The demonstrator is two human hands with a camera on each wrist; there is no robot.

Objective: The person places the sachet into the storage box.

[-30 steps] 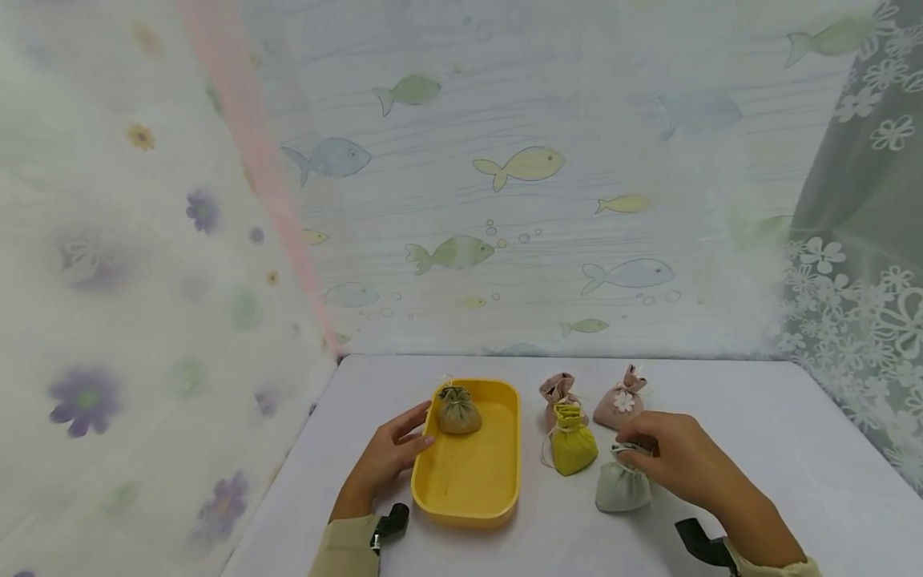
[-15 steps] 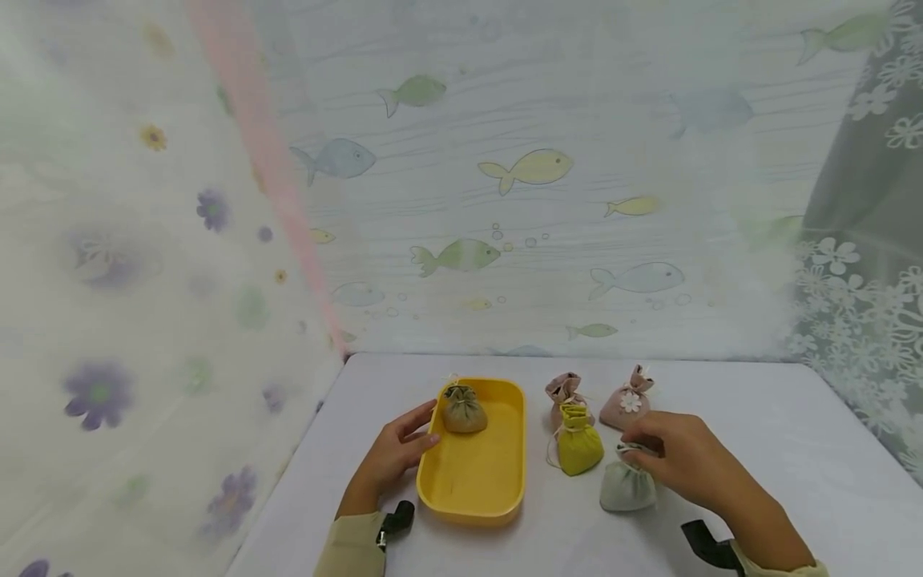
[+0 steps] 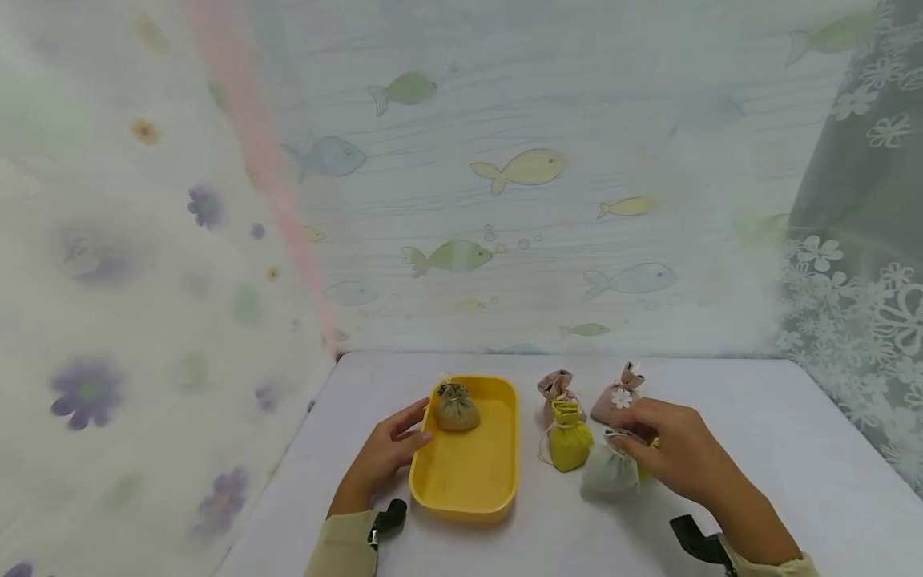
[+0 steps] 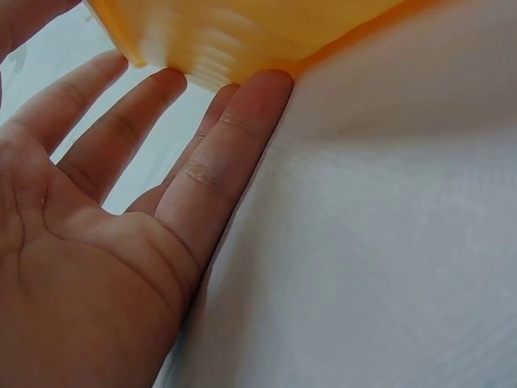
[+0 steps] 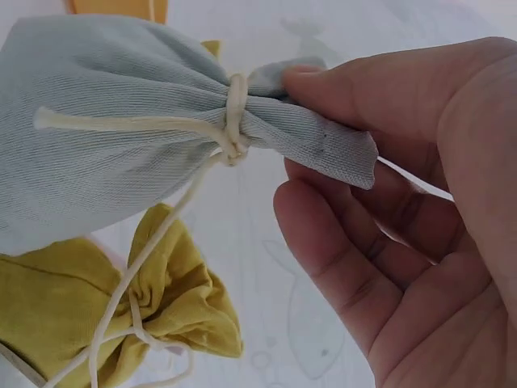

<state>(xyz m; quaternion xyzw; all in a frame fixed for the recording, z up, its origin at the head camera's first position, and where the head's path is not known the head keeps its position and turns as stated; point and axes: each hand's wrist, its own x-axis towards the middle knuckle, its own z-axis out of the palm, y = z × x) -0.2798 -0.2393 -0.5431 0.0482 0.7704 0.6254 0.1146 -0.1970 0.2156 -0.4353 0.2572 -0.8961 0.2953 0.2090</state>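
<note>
In the head view my right hand [image 3: 674, 449] pinches the gathered neck of a pale grey-green drawstring pouch [image 3: 609, 471]. The right wrist view shows that pouch [image 5: 113, 121] with its cream cord tied, thumb and fingers on its top edge. A mustard pouch [image 5: 153, 307] appears below it there. My left hand [image 3: 385, 453] is at the left side of a yellow tray [image 3: 469, 505], thumb at the rim. Its straight fingers touch the tray's outer wall [image 4: 242, 40] in the left wrist view. An olive-beige pouch [image 3: 457, 407] sits inside the tray's far left corner.
Right of the tray stands a yellow-green pouch [image 3: 570, 442], with a pink pouch [image 3: 555, 389] partly behind it. Another pink pouch [image 3: 616, 401] bears a white flower. Some yellow shows behind my right hand. A fish-print curtain [image 3: 534, 240] hangs past the white table's [image 3: 779, 417] far edge.
My right hand has moved slightly up and left with the grey-green pouch, uncovering a bit of yellow behind it. The left hand stays at the tray. The head view shifts slightly.
</note>
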